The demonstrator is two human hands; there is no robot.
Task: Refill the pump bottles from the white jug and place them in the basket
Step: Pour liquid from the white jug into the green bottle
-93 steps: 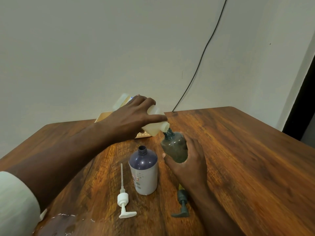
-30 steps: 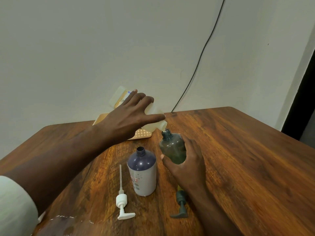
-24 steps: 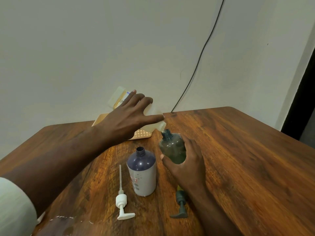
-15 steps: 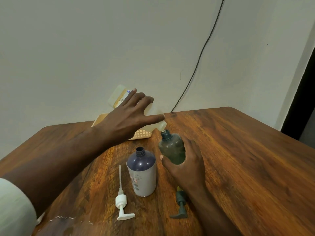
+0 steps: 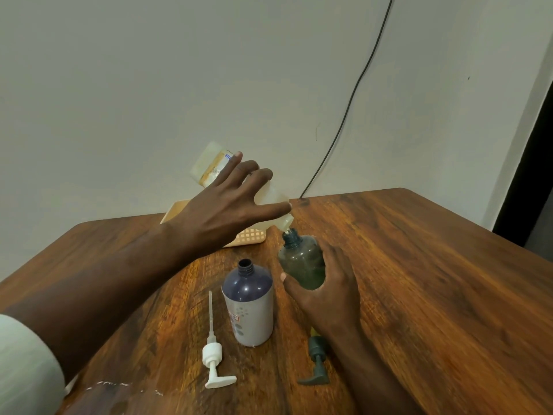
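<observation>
White jug (image 5: 209, 163): It was held tilted in the air, bottom up toward ten o'clock, spout down toward four o'clock. The spout stood right at the mouth of the green bottle; I could not tell if liquid ran.
Green bottle (image 5: 302, 265): A dark, see-through bottle without its pump, upright on the table near the centre. Its open neck was under the jug spout.
Left hand (image 5: 221, 211): It lay over the jug from above, the fingers spread along the body and wrapped on it, so it was clamped on the jug.
Right hand (image 5: 329, 292): It held the green bottle from the five o'clock side, thumb on one side and fingers curled on the other, clamped on the bottle.
Purple bottle (image 5: 248, 304): It stood upright just beside the green bottle, at its eight o'clock, neck open, lower part white.
White pump (image 5: 213, 354): It lay flat on the table at seven o'clock of the purple bottle, tube pointing to twelve o'clock.
Grey pump (image 5: 315, 363): It lay at six o'clock of the green bottle, partly under the right wrist.
Basket (image 5: 248, 236): A peach basket at twelve o'clock behind the left hand, mostly hidden.
Table (image 5: 434, 280): Brown wood, with a wet patch near the seven o'clock edge.
Cable (image 5: 353, 94): A black one ran down the wall.
</observation>
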